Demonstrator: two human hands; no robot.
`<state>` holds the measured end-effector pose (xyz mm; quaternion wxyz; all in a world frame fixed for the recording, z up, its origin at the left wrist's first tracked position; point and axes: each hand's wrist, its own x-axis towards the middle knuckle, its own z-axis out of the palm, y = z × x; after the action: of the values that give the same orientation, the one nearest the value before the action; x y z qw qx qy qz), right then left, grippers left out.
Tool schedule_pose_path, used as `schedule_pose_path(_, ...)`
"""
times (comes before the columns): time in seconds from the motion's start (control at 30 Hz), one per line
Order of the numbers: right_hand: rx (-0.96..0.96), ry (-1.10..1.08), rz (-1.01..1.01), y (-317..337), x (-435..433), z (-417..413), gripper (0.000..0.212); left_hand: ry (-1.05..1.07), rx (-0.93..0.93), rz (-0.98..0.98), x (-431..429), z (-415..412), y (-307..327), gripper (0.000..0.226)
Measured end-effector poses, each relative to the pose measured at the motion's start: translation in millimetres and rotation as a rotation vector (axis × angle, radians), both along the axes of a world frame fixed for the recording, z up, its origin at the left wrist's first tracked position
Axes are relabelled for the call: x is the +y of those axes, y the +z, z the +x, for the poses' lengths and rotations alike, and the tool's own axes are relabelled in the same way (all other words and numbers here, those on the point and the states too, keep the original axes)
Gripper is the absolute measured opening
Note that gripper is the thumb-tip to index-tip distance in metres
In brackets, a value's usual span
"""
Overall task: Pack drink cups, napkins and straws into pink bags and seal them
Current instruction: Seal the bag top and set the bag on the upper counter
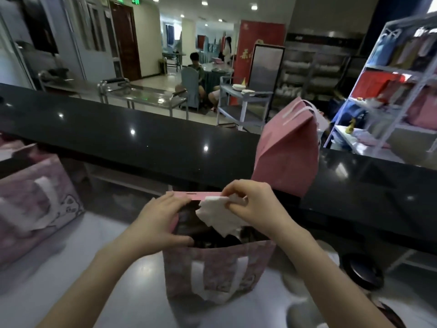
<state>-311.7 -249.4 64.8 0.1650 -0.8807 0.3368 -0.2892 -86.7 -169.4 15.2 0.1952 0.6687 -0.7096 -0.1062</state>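
Note:
An open pink patterned bag with white handles stands on the steel worktop in front of me. My left hand grips the bag's left rim, thumb inside the mouth. Over the opening, my right hand pinches a white napkin, which hangs down into the bag. The bag's inside is dark; what it holds cannot be made out. No straws show.
A second pink patterned bag lies at the left on the worktop. A plain pink bag, folded shut at the top, stands on the raised black counter. A dark round object sits at the right. Shelves, carts and seated people are beyond.

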Motion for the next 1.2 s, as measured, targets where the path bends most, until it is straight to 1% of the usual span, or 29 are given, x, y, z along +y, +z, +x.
schedule_pose_path(0.07, 0.086, -0.009, 0.038, -13.7, -2.1, 14.9, 0.020, -0.037, 0.047, 0.030, 1.0, 8.3, -7.6, 0.101)
schedule_pose_path(0.2, 0.241, 0.027, 0.194, -35.2, -2.7, 40.8, 0.021, -0.079, 0.090, 0.022, 2.6, 18.4, -16.7, 0.111)
schedule_pose_path(0.27, 0.238, 0.039, 0.253, -43.0, -3.0, 52.8, 0.021, -0.088, 0.104, 0.018, 2.7, 21.2, -19.9, 0.115)
schedule_pose_path(0.37, 0.247, -0.034, 0.320, -54.4, -6.0, 61.8, 0.025, -0.098, 0.107, 0.022, 1.9, 23.5, -23.0, 0.120)
schedule_pose_path(0.43, 0.333, -0.118, 0.312, -61.9, -9.6, 62.6, 0.031, -0.095, 0.105, 0.016, 0.9, 23.6, -24.6, 0.121)
schedule_pose_path(0.5, 0.459, -0.172, 0.286, -66.2, -12.7, 60.6, 0.041, -0.099, 0.096, 0.003, -0.2, 22.8, -25.9, 0.120)
schedule_pose_path(0.57, 0.560, -0.167, 0.257, -67.1, -13.6, 55.9, 0.048, -0.104, 0.085, -0.003, -0.9, 21.4, -26.5, 0.118)
schedule_pose_path(0.63, 0.569, -0.136, 0.223, -64.7, -11.7, 48.1, 0.045, -0.099, 0.064, -0.005, -1.9, 20.0, -26.0, 0.115)
schedule_pose_path(0.73, 0.471, -0.108, 0.139, -55.0, -3.4, 28.8, 0.034, -0.067, 0.012, -0.020, -4.9, 13.3, -20.3, 0.100)
schedule_pose_path(0.8, 0.363, -0.104, 0.079, -45.9, 4.3, 8.9, 0.026, -0.017, 0.011, -0.090, -7.3, 2.5, -13.5, 0.085)
schedule_pose_path(0.9, 0.284, -0.151, 0.011, -33.5, 12.5, -39.4, 0.019, 0.007, 0.108, -0.239, -13.5, -31.9, 3.3, 0.053)
schedule_pose_path(0.97, 0.300, -0.209, -0.022, -29.2, 15.0, -83.2, 0.020, -0.055, 0.173, -0.285, -20.3, -71.9, 15.4, 0.030)
schedule_pose_path(1.0, 0.317, -0.242, -0.025, -28.7, 15.5, -107.4, 0.020, -0.102, 0.185, -0.291, -24.2, -95.8, 20.1, 0.024)
schedule_pose_path(1.1, 0.388, -0.358, 0.017, -32.1, 16.9, -185.5, 0.021, -0.265, 0.173, -0.278, -40.0, -178.2, 24.1, 0.016)
schedule_pose_path(1.2, 0.452, -0.494, 0.054, -44.1, 21.4, -265.8, 0.019, -0.429, 0.100, -0.260, -61.2, -267.3, 13.4, 0.015)
